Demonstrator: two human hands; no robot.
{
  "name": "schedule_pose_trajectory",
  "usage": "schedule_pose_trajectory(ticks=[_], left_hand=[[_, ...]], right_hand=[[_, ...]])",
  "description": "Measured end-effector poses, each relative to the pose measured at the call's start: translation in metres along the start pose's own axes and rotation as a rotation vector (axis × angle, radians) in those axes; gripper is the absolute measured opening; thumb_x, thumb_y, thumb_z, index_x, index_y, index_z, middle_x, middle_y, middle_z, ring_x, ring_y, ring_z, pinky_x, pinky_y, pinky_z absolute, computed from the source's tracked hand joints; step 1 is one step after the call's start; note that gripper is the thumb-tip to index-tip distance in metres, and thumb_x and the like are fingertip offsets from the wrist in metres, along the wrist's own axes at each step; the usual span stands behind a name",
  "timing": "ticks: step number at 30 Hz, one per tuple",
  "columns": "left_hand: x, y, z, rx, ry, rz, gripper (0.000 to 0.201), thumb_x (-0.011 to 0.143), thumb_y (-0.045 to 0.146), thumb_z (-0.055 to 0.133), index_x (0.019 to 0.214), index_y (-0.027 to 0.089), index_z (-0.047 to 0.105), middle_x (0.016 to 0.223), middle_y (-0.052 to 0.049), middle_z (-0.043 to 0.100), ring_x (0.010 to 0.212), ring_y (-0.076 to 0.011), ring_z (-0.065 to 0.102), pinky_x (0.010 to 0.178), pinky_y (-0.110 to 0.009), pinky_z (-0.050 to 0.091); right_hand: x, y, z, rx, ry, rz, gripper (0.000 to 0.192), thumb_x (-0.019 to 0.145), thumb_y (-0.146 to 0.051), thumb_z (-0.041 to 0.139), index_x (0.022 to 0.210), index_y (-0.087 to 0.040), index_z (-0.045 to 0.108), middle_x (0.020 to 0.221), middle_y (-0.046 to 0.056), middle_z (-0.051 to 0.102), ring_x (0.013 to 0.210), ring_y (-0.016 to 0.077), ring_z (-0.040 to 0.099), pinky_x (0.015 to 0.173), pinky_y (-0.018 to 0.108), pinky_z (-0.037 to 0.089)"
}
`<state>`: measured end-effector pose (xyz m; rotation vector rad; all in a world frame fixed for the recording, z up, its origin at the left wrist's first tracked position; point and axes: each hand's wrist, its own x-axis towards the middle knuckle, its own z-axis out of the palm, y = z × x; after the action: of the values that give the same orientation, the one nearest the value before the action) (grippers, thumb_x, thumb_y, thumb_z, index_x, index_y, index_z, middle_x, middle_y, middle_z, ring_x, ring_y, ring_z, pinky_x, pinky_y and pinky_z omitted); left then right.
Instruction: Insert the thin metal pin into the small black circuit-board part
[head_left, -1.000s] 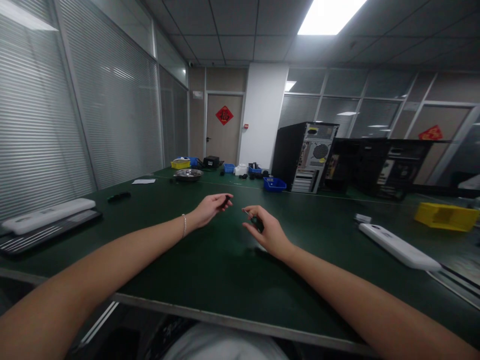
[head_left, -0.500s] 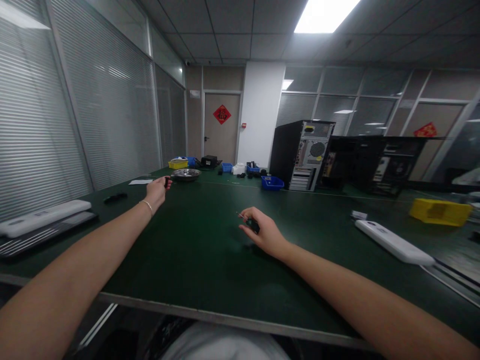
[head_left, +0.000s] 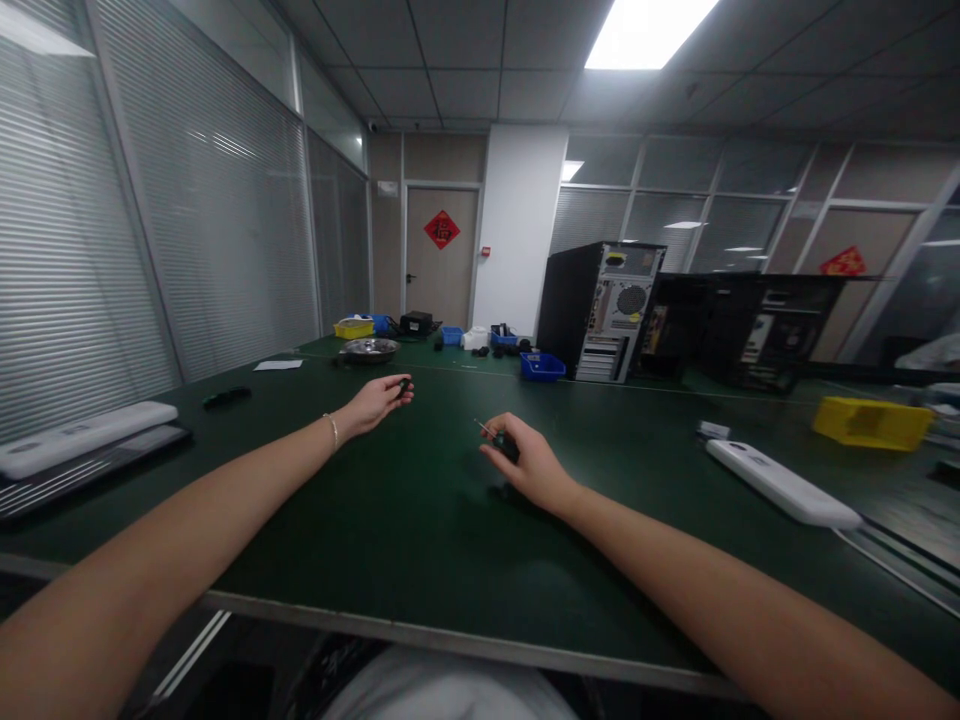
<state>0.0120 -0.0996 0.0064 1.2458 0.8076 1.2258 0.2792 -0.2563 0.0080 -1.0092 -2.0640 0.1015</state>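
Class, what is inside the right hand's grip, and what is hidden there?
Inside the right hand is a tool with a thin shaft poking out. Its dark handle shows only partly; the hand covers the rest, hiding its full shape.

dark piece [head_left: 405, 386]: left grip [head_left: 373, 405] is hiding part of it; showing too small to identify
thin-tipped tool [head_left: 508, 446]: right grip [head_left: 538, 462] is covering much of its handle; tip is blurring out
forearms [head_left: 697, 570]: picture edges are cutting both off
desk [head_left: 420, 540]: running out past the right edge
yellow bin [head_left: 870, 424]: smearing
black bits [head_left: 481, 352]: showing too small to name
dark item [head_left: 226, 397]: blurring, kind isn't reading
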Motion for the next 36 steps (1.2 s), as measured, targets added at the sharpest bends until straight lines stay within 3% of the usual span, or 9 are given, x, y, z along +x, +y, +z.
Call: schedule_pose_trajectory(ticks=[4,11,17,20,24,29,36], left_hand=[[-0.008,0.0,0.01,0.03,-0.108,-0.027,0.027,0.081,-0.001,0.05,0.102,0.01,0.065,0.099,-0.013,0.065,0.088,-0.0181,0.063,0.083,-0.033,0.051],[-0.007,0.005,0.012,0.085,-0.113,0.028,0.028,0.081,0.0,0.048,0.102,0.011,0.064,0.094,-0.011,0.066,0.084,-0.0154,0.061,0.078,-0.029,0.049],[-0.037,0.001,0.048,0.093,-0.406,-0.034,0.027,0.082,0.016,0.057,0.109,0.015,0.058,0.1,-0.012,0.064,0.079,-0.0152,0.06,0.073,-0.03,0.047],[-0.054,0.001,0.069,0.054,-0.48,-0.06,0.024,0.081,0.015,0.057,0.105,0.013,0.061,0.103,-0.012,0.062,0.079,-0.0145,0.059,0.076,-0.031,0.046],[-0.069,0.006,0.085,0.062,-0.509,-0.061,0.024,0.08,0.016,0.06,0.103,0.011,0.064,0.101,-0.011,0.062,0.082,-0.0154,0.057,0.081,-0.032,0.044],[-0.074,0.007,0.089,0.167,-0.529,0.065,0.036,0.071,0.016,0.07,0.106,0.014,0.063,0.105,-0.01,0.062,0.09,-0.0177,0.057,0.084,-0.033,0.043],[-0.07,0.005,0.089,0.24,-0.479,0.142,0.033,0.078,0.026,0.064,0.108,0.012,0.061,0.079,-0.006,0.063,0.073,-0.0153,0.058,0.074,-0.032,0.046]], right_hand=[[0.0,0.0,0.0,0.0,-0.001,0.006,0.014,0.082,-0.02,0.058,0.095,-0.021,0.054,0.092,0.004,0.06,0.082,0.0186,0.056,0.074,0.031,0.045],[-0.001,0.002,0.0,-0.004,-0.001,0.005,0.013,0.082,-0.02,0.058,0.095,-0.02,0.054,0.091,0.004,0.06,0.08,0.0177,0.055,0.072,0.029,0.044],[0.0,0.004,0.001,-0.044,-0.021,0.07,0.013,0.083,-0.025,0.057,0.095,-0.02,0.054,0.087,0.003,0.059,0.075,0.0168,0.055,0.067,0.028,0.044],[0.001,0.006,0.003,-0.064,-0.039,0.093,0.011,0.085,-0.025,0.054,0.095,-0.021,0.056,0.088,0.002,0.06,0.076,0.0173,0.056,0.067,0.028,0.045],[0.002,0.007,0.003,-0.041,-0.048,0.058,0.02,0.086,-0.021,0.052,0.105,-0.022,0.057,0.099,0.004,0.064,0.09,0.0191,0.059,0.078,0.032,0.046],[0.003,0.007,0.001,-0.047,-0.042,0.065,0.027,0.086,-0.022,0.053,0.112,-0.024,0.057,0.104,0.005,0.065,0.094,0.0202,0.06,0.082,0.034,0.047],[0.003,0.01,0.003,-0.069,0.022,0.029,0.026,0.085,-0.023,0.055,0.109,-0.023,0.061,0.1,0.006,0.067,0.091,0.0209,0.062,0.081,0.036,0.048]])
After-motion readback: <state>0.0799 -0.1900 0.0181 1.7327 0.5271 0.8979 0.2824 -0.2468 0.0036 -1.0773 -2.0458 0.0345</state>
